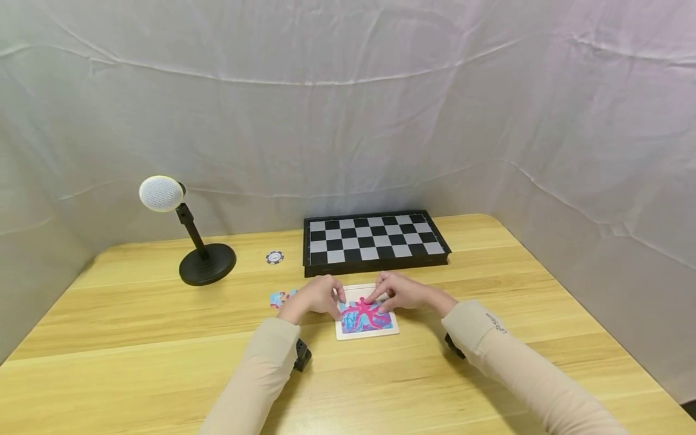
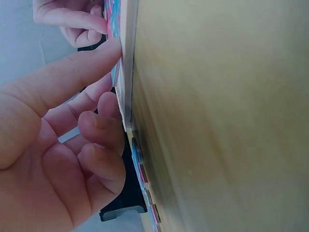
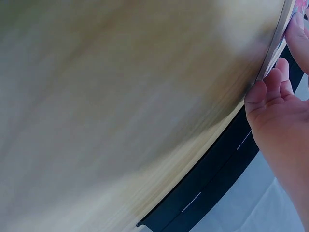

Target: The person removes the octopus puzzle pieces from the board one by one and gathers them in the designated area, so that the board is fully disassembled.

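Observation:
A small jigsaw puzzle (image 1: 360, 324) with a pink octopus on blue and purple lies in a pale frame tray (image 1: 396, 329). At its left side is my left hand (image 1: 319, 295); the thumb (image 2: 99, 60) presses the puzzle near the rim, and the lower fingers are bent in the left wrist view. My right hand (image 1: 401, 292) reaches in from the right, its index finger pointing onto the octopus and its thumb resting on the puzzle's right part. In the right wrist view, its other fingers (image 3: 270, 89) lie by the tray's edge.
Loose puzzle pieces (image 1: 279, 298) lie left of the tray, partly behind my left hand. A black-and-white checkered board (image 1: 375, 238) sits behind it. Farther left are a poker chip (image 1: 274, 257) and a microphone (image 1: 161, 193) on a round black stand (image 1: 208, 266). Cloth hangs around the table.

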A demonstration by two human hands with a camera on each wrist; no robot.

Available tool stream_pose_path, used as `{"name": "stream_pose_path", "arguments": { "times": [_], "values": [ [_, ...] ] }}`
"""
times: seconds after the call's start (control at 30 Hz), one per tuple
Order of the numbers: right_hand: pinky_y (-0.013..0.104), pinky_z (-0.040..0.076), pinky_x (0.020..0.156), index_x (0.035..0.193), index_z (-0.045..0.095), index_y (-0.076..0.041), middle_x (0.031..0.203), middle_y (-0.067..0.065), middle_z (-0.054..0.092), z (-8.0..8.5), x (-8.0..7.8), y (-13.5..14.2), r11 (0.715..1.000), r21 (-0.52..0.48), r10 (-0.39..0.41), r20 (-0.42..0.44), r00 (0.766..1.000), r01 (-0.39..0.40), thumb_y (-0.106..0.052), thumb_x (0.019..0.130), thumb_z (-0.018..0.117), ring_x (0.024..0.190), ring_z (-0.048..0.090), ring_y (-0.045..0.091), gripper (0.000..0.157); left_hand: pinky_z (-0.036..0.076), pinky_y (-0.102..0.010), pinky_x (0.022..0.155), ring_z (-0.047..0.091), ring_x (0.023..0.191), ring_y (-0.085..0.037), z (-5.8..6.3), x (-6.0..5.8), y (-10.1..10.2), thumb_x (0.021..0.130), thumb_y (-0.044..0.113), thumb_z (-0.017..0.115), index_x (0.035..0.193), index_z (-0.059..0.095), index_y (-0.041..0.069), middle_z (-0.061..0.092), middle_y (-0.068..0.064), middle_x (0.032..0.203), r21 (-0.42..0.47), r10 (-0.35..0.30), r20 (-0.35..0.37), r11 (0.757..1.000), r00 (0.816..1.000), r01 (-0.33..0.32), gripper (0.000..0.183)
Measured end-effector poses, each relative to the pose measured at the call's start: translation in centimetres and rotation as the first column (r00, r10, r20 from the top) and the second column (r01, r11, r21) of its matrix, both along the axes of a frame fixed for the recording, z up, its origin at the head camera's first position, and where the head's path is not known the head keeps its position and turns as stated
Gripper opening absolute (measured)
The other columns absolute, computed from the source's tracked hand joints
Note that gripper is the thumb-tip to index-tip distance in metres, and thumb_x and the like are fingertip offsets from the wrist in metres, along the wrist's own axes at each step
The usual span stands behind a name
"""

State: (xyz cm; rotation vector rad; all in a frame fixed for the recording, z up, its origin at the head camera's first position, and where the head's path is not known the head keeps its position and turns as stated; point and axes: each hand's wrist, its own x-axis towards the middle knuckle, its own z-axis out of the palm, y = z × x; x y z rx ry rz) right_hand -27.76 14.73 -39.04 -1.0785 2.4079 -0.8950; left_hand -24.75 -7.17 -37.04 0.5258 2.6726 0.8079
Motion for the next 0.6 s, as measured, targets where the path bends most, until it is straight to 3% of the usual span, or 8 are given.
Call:
{"name": "stream_pose_path", "arguments": {
  "times": [0.23, 0.6],
  "values": [
    [0.019, 0.034, 0.060, 0.101, 0.068, -0.006, 0.085, 0.003, 0.044, -0.13, -0.08, 0.07, 1.000, -0.006, -0.008, 0.009, 1.000, 0.009, -0.005, 0.075, 0.069, 0.072, 0.038, 0.017, 0.026, 0.037, -0.023, 0.050, 0.043, 0.057, -0.014, -0.11, 0.02, 0.17, 0.062, 0.000, 0.078, 0.074, 0.058, 0.006, 0.050, -0.002, 0.062, 0.014, -0.009, -0.020, 1.000, 1.000, 0.009, 0.024],
    [0.020, 0.034, 0.060, 0.101, 0.067, -0.004, 0.085, 0.004, 0.044, 0.05, -0.01, 0.14, 1.000, -0.016, 0.005, 0.010, 1.000, -0.005, -0.005, 0.076, 0.068, 0.072, 0.038, 0.017, 0.026, 0.041, -0.027, 0.060, 0.047, 0.067, -0.017, 0.00, 0.06, 0.54, 0.059, -0.002, 0.078, 0.068, 0.056, 0.008, 0.053, -0.001, 0.070, 0.006, -0.034, -0.055, 0.999, 0.998, 0.034, 0.026]
  ]
}}
